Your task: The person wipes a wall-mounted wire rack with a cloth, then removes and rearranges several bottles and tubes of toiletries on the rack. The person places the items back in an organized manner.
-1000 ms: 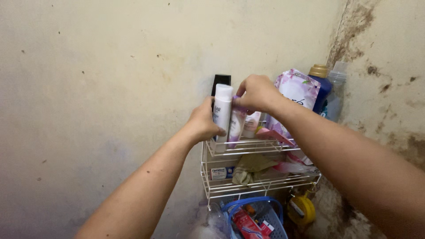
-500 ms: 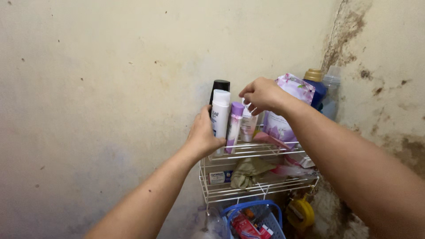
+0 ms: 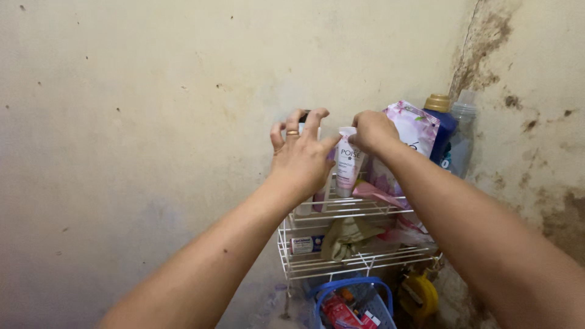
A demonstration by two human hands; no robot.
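Two hands at the wire rack (image 3: 341, 244) | my right hand (image 3: 373, 131) pinches the top of the white tube (image 3: 348, 164), upright on the upper shelf | my left hand (image 3: 301, 155), a second ago gripping the black-capped bottle (image 3: 304, 116), now rests on it, fingers spread | tube now standing freer.

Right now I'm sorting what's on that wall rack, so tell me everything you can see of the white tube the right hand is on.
The white tube looks like soft plastic, white fading to pale pink lower down, with dark print on its front. It stands upright on the top shelf of the white wire rack. The right hand pinches its flat upper end; the left hand covers its left edge. Its base is hidden behind the wires.
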